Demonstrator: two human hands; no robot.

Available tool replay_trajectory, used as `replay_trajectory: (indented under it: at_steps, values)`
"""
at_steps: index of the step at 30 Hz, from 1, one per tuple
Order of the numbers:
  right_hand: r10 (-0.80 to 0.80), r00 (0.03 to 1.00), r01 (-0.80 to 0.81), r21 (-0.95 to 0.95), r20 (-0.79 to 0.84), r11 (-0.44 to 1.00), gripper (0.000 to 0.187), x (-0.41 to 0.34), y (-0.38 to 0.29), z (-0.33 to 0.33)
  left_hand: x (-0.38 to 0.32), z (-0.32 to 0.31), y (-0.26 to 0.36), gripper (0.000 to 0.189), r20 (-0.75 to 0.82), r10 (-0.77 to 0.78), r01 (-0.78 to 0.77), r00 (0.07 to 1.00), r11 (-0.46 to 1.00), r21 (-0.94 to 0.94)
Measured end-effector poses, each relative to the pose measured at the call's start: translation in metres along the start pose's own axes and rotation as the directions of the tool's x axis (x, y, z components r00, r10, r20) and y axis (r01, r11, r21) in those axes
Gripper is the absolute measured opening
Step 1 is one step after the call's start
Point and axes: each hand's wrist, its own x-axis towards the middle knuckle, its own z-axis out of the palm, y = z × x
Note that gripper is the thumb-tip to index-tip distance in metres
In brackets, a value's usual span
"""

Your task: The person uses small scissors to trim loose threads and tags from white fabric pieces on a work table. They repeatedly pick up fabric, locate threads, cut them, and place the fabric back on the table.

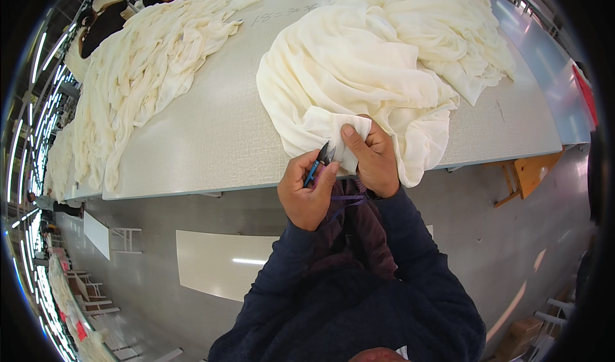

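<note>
In my left hand (308, 189) is a pair of thread snips (321, 162) with dark blades and a blue handle. The blades stand apart, close against the hem of a cream fabric piece (346, 73). My right hand (372, 155) pinches a folded edge of this fabric, thumb on top and fingers mostly hidden beneath. The bulk of the piece lies bunched on the table in front of me, and part of it hangs over the near edge. A purple cord (348, 198) shows below the hands.
The pale work table (202, 141) bears another cream fabric heap (432, 30) at the back right and a long one (149, 59) at the left. Co-workers (103, 28) are beyond the left heap. A wooden stool (531, 172) stands at the right, below the table edge.
</note>
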Motion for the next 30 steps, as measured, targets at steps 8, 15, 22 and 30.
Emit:
replay_trajectory:
  at_steps: [8, 15, 22, 30]
  values:
    - [-0.009, 1.000, 0.009, -0.023, -0.005, 1.000, 0.019, -0.0001, -0.0007, 0.0002, 0.0014, 0.0020, -0.0015, 0.035, -0.007, 0.040, -0.040, 0.999, 0.999, -0.007]
    - [-0.010, 1.000, 0.010, -0.061, -0.003, 0.998, 0.023, -0.0002, 0.0000, -0.0002, 0.0020, 0.0007, -0.0005, 0.031, -0.001, 0.018, -0.018, 1.000, 1.000, -0.010]
    - [-0.009, 1.000, 0.009, -0.057, 0.000, 0.998, 0.023, -0.0004, -0.0007, 0.0012, 0.0023, 0.0004, 0.0015, 0.027, -0.004, -0.012, 0.012, 1.000, 0.999, -0.042]
    - [-0.024, 1.000, 0.025, -0.069, 0.010, 0.997, 0.023, 0.0004, 0.0001, 0.0010, -0.0004, -0.0023, -0.0026, 0.024, -0.023, -0.011, 0.011, 1.000, 1.000, 0.000]
